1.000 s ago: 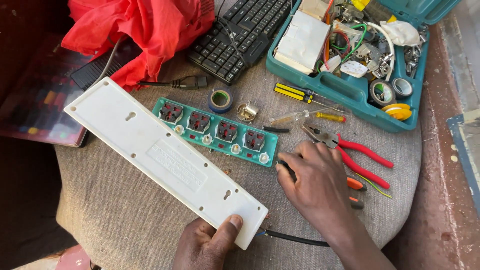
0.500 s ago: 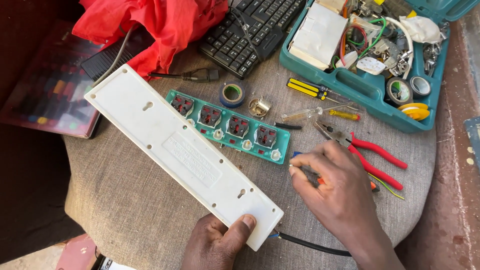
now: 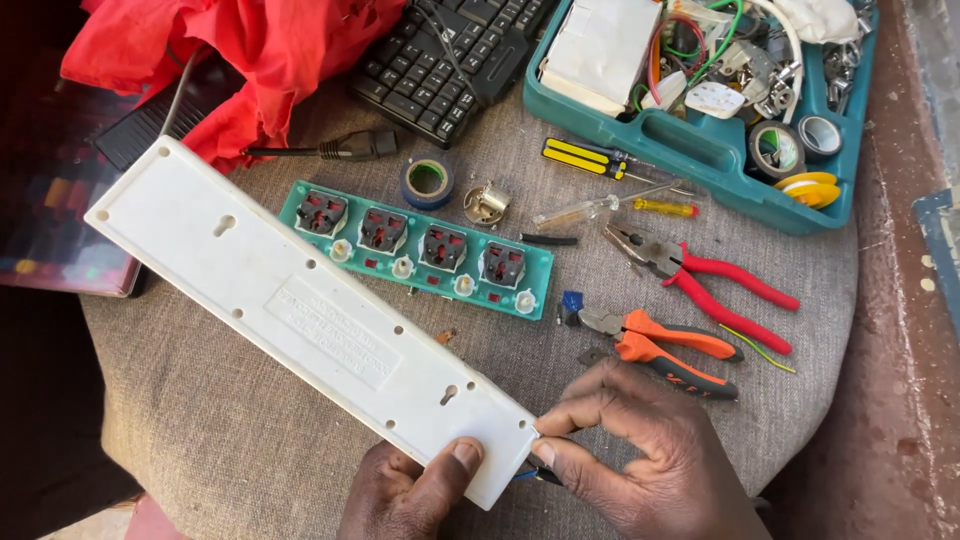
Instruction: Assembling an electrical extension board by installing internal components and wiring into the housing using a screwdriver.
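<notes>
**Q:** Compared with the earlier view, what is changing nearest the viewer?

**A:** Moving in from beside the pliers, the right hand [image 3: 640,450] is now pinching at the near corner of the white power-strip cover [image 3: 310,315], thumb and forefinger closing on the spot where a blue wire [image 3: 522,474] and a dark cable are emerging. The left hand [image 3: 410,490] is still gripping the same near end, thumb pressing down on the back face. Both hands are thus working at the cable entry, which suggests the wiring end is getting attention.

**Q:** Where is the cover lying?

**A:** It is resting back-up and diagonally on the grey cloth-covered surface [image 3: 230,440], its far end reaching toward the red cloth [image 3: 240,50].

**Q:** And beyond it?

**A:** Just behind, the green socket board [image 3: 420,250] is lying apart from the cover. To its right, orange-handled cutters [image 3: 660,345] and red-handled pliers [image 3: 710,285] are lying untouched. Farther off, a tape roll [image 3: 427,182], a yellow-and-black screwdriver [image 3: 590,158], a black keyboard [image 3: 445,55] and a teal toolbox [image 3: 700,150] are sitting.
</notes>
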